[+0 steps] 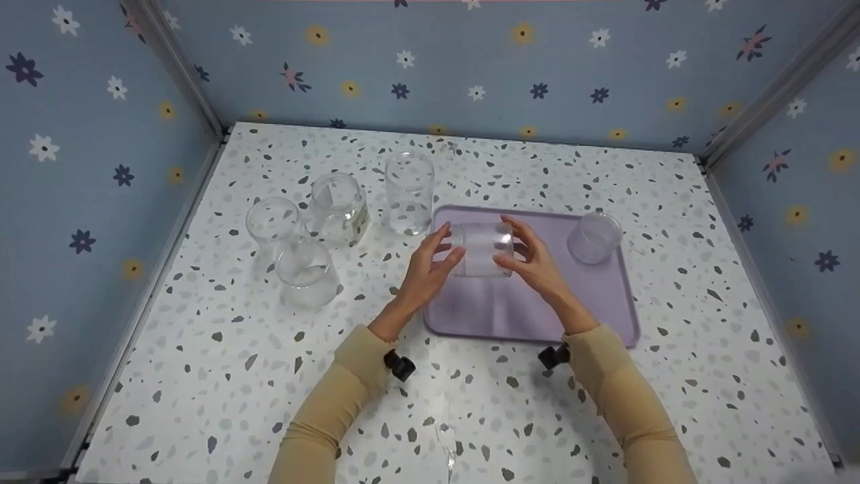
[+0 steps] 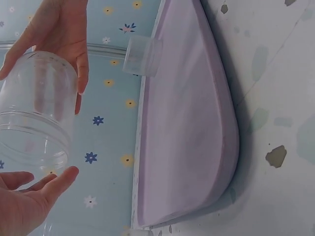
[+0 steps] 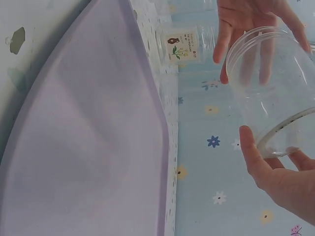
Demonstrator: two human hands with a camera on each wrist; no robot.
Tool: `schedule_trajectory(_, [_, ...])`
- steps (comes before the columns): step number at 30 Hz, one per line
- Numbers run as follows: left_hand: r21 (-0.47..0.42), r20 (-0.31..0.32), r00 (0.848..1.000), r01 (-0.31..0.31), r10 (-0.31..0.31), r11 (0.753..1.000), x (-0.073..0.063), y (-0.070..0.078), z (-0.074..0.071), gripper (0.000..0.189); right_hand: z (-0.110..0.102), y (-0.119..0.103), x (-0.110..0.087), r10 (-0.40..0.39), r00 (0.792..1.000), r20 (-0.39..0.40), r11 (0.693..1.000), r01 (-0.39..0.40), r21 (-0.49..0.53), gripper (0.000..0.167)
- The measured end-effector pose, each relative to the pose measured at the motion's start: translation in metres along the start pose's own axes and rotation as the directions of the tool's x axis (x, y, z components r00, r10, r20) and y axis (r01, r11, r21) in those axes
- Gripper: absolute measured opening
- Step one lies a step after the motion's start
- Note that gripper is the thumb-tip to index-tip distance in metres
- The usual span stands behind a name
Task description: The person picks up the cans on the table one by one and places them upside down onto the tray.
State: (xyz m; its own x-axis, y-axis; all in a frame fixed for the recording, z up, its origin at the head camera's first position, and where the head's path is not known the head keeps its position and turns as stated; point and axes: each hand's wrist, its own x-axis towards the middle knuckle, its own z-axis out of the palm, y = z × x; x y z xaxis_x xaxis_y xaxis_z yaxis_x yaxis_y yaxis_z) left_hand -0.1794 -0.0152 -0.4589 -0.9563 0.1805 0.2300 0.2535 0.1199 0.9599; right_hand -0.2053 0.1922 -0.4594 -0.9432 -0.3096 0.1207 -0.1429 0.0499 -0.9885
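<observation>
A clear plastic jar point(image 1: 481, 252) lies on its side in the air above the purple tray point(image 1: 531, 312). My left hand point(image 1: 424, 274) holds the rim end, thumb in front and fingers behind. At the base end, my right hand point(image 1: 541, 269) grips it between thumb and fingers. The left wrist view has the jar's ridged neck point(image 2: 39, 125) turned toward the left hand point(image 2: 29, 201). Through the jar's clear wall, fingers show in the right wrist view. A smaller clear cup point(image 1: 595, 238) stands at the tray's right end.
Left of the tray are several clear containers: a tall one point(image 1: 409, 195), a labelled jar point(image 1: 339, 210), a rear-left jar point(image 1: 271, 222) and a wide jar point(image 1: 308, 272). Their sides nearly meet. Blue flowered panels point(image 1: 457, 60) wall in the speckled table point(image 1: 222, 376).
</observation>
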Motion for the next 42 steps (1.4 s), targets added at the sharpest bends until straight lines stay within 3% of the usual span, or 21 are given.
schedule_trajectory(8, [0.097,-0.039,0.999,-0.019,0.022,0.995,0.002,-0.028,-0.005,0.051,-0.009,-0.003,0.002,0.043,0.999,-0.03,0.987,-0.048,-0.153,0.066])
schedule_trajectory(17, [0.186,-0.049,0.997,-0.05,0.06,0.981,-0.004,-0.026,-0.021,0.044,-0.018,-0.014,0.006,0.073,0.997,-0.019,0.939,-0.075,-0.335,0.072])
schedule_trajectory(23, [0.299,-0.048,0.995,-0.072,0.09,0.952,-0.008,-0.026,-0.032,0.042,-0.015,-0.04,0.004,0.1,0.995,-0.003,0.919,-0.094,-0.382,0.074])
schedule_trajectory(25, [0.344,-0.046,0.994,-0.078,0.099,0.936,-0.009,-0.025,-0.035,0.041,-0.019,-0.038,0.006,0.11,0.994,0.005,0.909,-0.098,-0.405,0.075])
schedule_trajectory(31, [0.464,-0.035,0.996,-0.061,0.087,0.884,-0.011,-0.019,-0.048,0.042,-0.037,-0.016,0.017,0.121,0.993,0.009,0.842,-0.098,-0.53,0.082])
schedule_trajectory(36, [0.535,-0.012,0.999,-0.03,0.043,0.844,-0.013,-0.015,-0.056,0.043,-0.043,-0.011,0.023,0.05,0.998,0.029,0.798,-0.023,-0.603,0.081])
schedule_trajectory(42, [0.587,-0.033,0.999,0.037,-0.021,0.809,-0.015,-0.014,-0.065,0.044,-0.047,-0.01,0.028,0.048,0.998,0.046,0.703,-0.001,-0.711,0.082])
